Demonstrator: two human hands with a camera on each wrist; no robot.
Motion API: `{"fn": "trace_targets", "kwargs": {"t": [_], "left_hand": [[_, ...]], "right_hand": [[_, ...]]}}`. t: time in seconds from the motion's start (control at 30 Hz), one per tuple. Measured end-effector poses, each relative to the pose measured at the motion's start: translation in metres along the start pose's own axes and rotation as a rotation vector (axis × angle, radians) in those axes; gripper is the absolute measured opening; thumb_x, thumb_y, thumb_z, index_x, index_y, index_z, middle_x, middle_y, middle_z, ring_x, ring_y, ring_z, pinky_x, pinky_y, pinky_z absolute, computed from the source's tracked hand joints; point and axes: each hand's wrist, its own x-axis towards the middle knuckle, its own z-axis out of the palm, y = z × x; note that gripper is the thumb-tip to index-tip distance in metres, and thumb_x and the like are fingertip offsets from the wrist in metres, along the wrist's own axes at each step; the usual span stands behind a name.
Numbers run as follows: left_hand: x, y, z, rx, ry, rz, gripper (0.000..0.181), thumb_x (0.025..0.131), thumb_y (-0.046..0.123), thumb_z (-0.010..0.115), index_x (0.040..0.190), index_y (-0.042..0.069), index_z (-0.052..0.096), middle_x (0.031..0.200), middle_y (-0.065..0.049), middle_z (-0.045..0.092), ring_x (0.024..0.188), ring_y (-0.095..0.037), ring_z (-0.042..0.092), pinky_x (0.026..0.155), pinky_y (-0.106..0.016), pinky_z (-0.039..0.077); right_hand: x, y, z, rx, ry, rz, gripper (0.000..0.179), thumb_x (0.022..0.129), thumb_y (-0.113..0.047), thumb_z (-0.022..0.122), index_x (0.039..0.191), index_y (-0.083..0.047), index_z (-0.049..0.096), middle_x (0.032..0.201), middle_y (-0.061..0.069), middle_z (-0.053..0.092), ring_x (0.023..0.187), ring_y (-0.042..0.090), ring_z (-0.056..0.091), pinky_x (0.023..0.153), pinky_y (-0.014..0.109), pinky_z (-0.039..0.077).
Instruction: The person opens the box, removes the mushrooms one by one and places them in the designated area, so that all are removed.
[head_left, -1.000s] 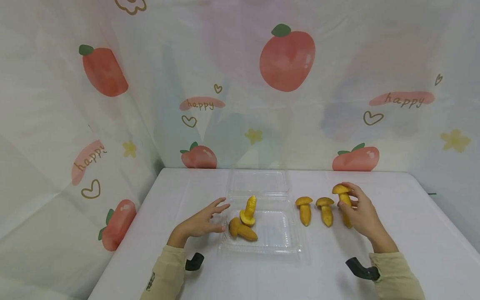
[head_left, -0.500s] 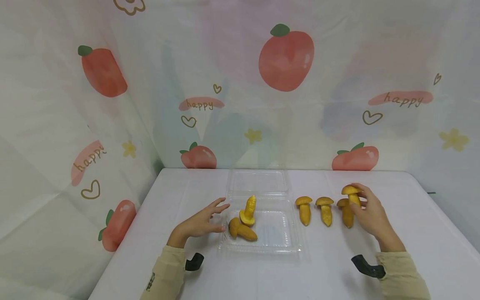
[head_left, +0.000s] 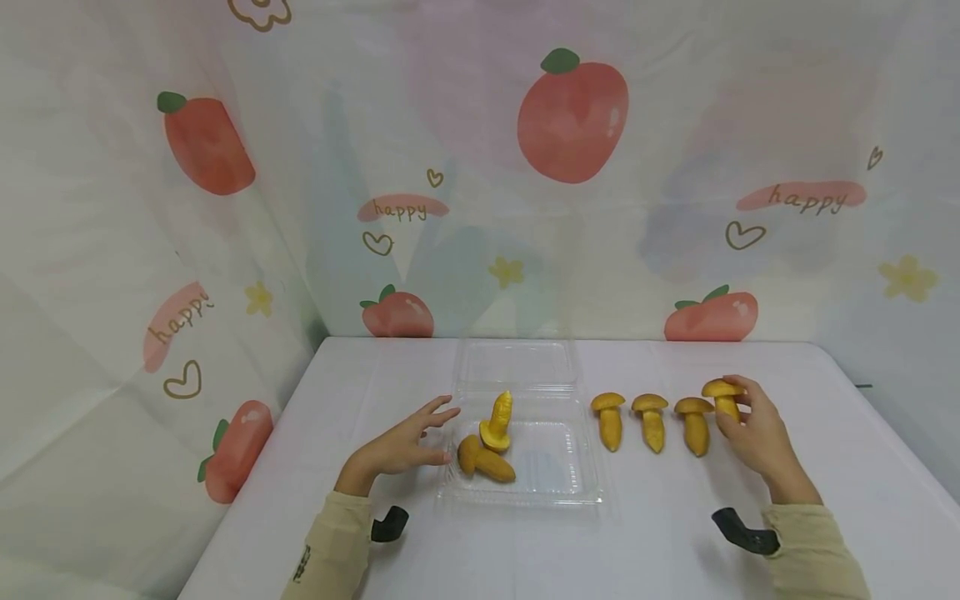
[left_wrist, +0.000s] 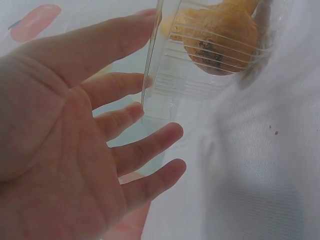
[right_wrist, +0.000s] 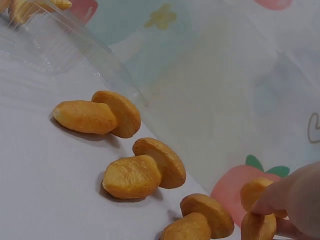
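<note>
My right hand point(head_left: 761, 437) pinches a yellow-brown mushroom point(head_left: 723, 390) by its stem, cap away from me, at the right end of a row. Left of it lie three more such mushrooms, the nearest one point(head_left: 694, 427) beside the held one, then another point(head_left: 651, 423), then the one point(head_left: 610, 422) closest to the container. My left hand point(head_left: 397, 442) is at the left side of the clear plastic container point(head_left: 551, 500), fingers spread. In the left wrist view its fingertips meet or overlap the container's wall point(left_wrist: 150, 65); contact is unclear.
Two mushrooms lie in the container's left part, one with its stem pointing away point(head_left: 501, 412), the other on its side point(head_left: 491, 467). The container's lid point(head_left: 517, 364) is folded back toward the fruit-printed cloth backdrop point(head_left: 465, 125). A white cloth covers the table point(head_left: 525, 550).
My right hand has moved right and slightly nearer with its mushroom, baring the mushroom at the right of the lying row. The left hand has stayed in place.
</note>
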Motion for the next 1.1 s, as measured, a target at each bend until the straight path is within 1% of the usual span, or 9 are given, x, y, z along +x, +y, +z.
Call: {"fn": "trace_targets", "kwargs": {"t": [0.07, 0.1, 0.2, 0.3, 0.33, 0.5, 0.6, 0.9, 1.1], "left_hand": [[0.000, 0.000, 0.000, -0.004, 0.002, -0.001, 0.072, 0.095, 0.016, 0.069, 0.157, 0.004, 0.034, 0.171, -0.017, 0.010, 0.154, -0.045, 0.022, 0.117, -0.066, 0.033], [0.000, 0.000, 0.000, -0.005, 0.003, -0.001, 0.072, 0.095, 0.016, 0.070, 0.157, 0.004, 0.034, 0.171, -0.017, 0.010, 0.154, -0.045, 0.022, 0.117, -0.066, 0.032], [0.000, 0.000, 0.000, -0.006, 0.004, -0.002, 0.072, 0.095, 0.016, 0.070, 0.157, 0.004, 0.034, 0.171, -0.017, 0.010, 0.153, -0.045, 0.022, 0.117, -0.066, 0.032], [0.000, 0.000, 0.000, -0.006, 0.003, -0.007, 0.073, 0.095, 0.016, 0.070, 0.157, 0.004, 0.034, 0.171, -0.017, 0.010, 0.153, -0.045, 0.022, 0.117, -0.066, 0.033], [0.000, 0.000, 0.000, -0.007, 0.004, -0.010, 0.073, 0.095, 0.016, 0.070, 0.157, 0.005, 0.034, 0.171, -0.016, 0.010, 0.153, -0.045, 0.023, 0.117, -0.066, 0.033], [0.000, 0.001, 0.000, -0.004, 0.007, -0.023, 0.074, 0.095, 0.018, 0.071, 0.158, 0.007, 0.034, 0.171, -0.015, 0.010, 0.153, -0.045, 0.024, 0.117, -0.066, 0.033], [0.000, 0.001, 0.000, -0.003, 0.006, -0.015, 0.073, 0.095, 0.016, 0.070, 0.158, 0.006, 0.034, 0.171, -0.016, 0.010, 0.153, -0.045, 0.023, 0.117, -0.066, 0.033], [0.000, 0.002, 0.000, -0.004, 0.005, -0.010, 0.074, 0.095, 0.016, 0.070, 0.158, 0.005, 0.033, 0.171, -0.016, 0.011, 0.152, -0.045, 0.027, 0.117, -0.066, 0.033], [0.000, 0.001, 0.000, -0.002, 0.001, -0.009, 0.074, 0.095, 0.017, 0.070, 0.158, 0.005, 0.033, 0.171, -0.016, 0.011, 0.153, -0.044, 0.025, 0.117, -0.065, 0.033]], "right_hand": [[0.000, 0.002, 0.000, 0.002, -0.007, 0.026, 0.058, 0.097, -0.002, 0.051, 0.149, 0.009, 0.028, 0.138, 0.040, 0.040, 0.116, 0.055, 0.047, 0.068, 0.006, 0.036], [0.000, 0.003, 0.000, 0.005, -0.007, 0.035, 0.059, 0.097, -0.002, 0.050, 0.149, 0.010, 0.027, 0.138, 0.040, 0.039, 0.116, 0.055, 0.047, 0.071, 0.010, 0.041], [0.001, 0.007, -0.001, 0.004, -0.003, 0.061, 0.059, 0.097, -0.002, 0.049, 0.150, 0.010, 0.025, 0.140, 0.041, 0.037, 0.118, 0.057, 0.045, 0.083, 0.034, 0.054], [0.001, 0.012, -0.001, 0.002, 0.010, 0.089, 0.060, 0.097, -0.002, 0.047, 0.150, 0.011, 0.023, 0.141, 0.041, 0.035, 0.120, 0.057, 0.043, 0.093, 0.061, 0.047], [0.001, 0.014, -0.001, -0.002, 0.011, 0.102, 0.060, 0.097, -0.002, 0.047, 0.150, 0.011, 0.022, 0.141, 0.041, 0.034, 0.121, 0.057, 0.042, 0.094, 0.062, 0.046], [0.003, 0.021, -0.002, 0.003, 0.000, 0.188, 0.064, 0.095, -0.002, 0.046, 0.151, 0.010, 0.019, 0.144, 0.042, 0.030, 0.123, 0.056, 0.039, 0.098, 0.064, 0.045], [0.004, 0.026, -0.003, 0.003, -0.017, 0.222, 0.064, 0.095, -0.002, 0.047, 0.151, 0.010, 0.018, 0.143, 0.042, 0.030, 0.121, 0.056, 0.039, 0.096, 0.062, 0.046], [0.006, 0.041, 0.001, -0.034, -0.047, 0.171, 0.063, 0.092, 0.002, 0.050, 0.147, 0.013, 0.023, 0.131, 0.042, 0.038, 0.113, 0.054, 0.046, 0.087, 0.053, 0.049], [0.006, 0.041, 0.003, -0.045, -0.063, 0.168, 0.063, 0.092, 0.001, 0.051, 0.147, 0.012, 0.025, 0.133, 0.042, 0.038, 0.115, 0.055, 0.047, 0.090, 0.058, 0.048]]}}
